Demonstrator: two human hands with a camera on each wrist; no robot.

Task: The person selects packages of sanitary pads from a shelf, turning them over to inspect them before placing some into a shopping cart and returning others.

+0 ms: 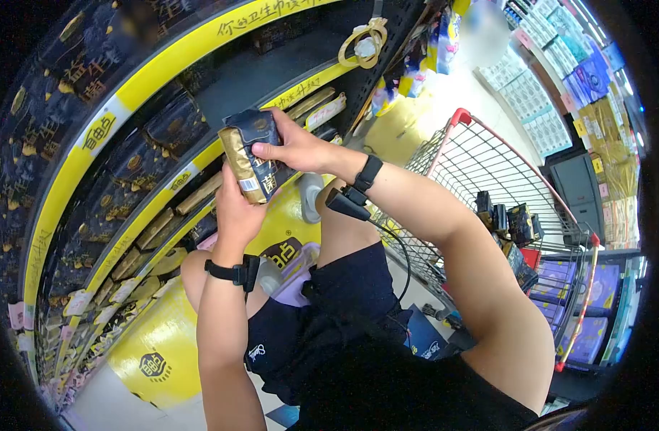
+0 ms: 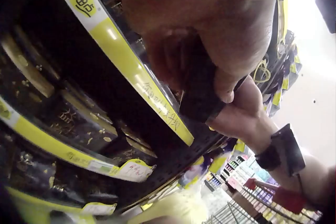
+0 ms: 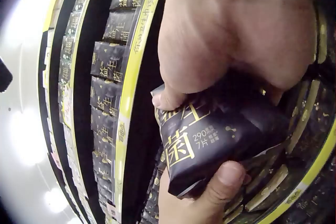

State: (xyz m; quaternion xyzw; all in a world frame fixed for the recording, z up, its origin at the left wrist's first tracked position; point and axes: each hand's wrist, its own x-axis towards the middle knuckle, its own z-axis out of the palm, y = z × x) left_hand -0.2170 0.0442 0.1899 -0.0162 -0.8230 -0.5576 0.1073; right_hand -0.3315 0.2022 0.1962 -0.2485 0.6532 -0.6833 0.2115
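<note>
A black and gold pack of sanitary pads [image 1: 261,161] is held up in front of the shelves between both hands. My right hand [image 1: 299,144] grips its upper right side, thumb laid across the black front. From below, my left hand [image 1: 237,215] holds the lower end. The right wrist view shows gold characters and "290" on the pack [image 3: 220,134], with the left thumb [image 3: 228,174] on its near edge and the right hand [image 3: 231,40] over its top. In the left wrist view the left hand [image 2: 210,29] hides much of the dark pack [image 2: 202,90].
Curved shelves with yellow edge strips [image 1: 71,165] hold rows of similar black packs [image 1: 175,126] on the left. A wire shopping cart [image 1: 502,158] with several dark packs [image 1: 520,223] stands at the right. A yellow floor sticker [image 1: 157,366] lies below the shelves.
</note>
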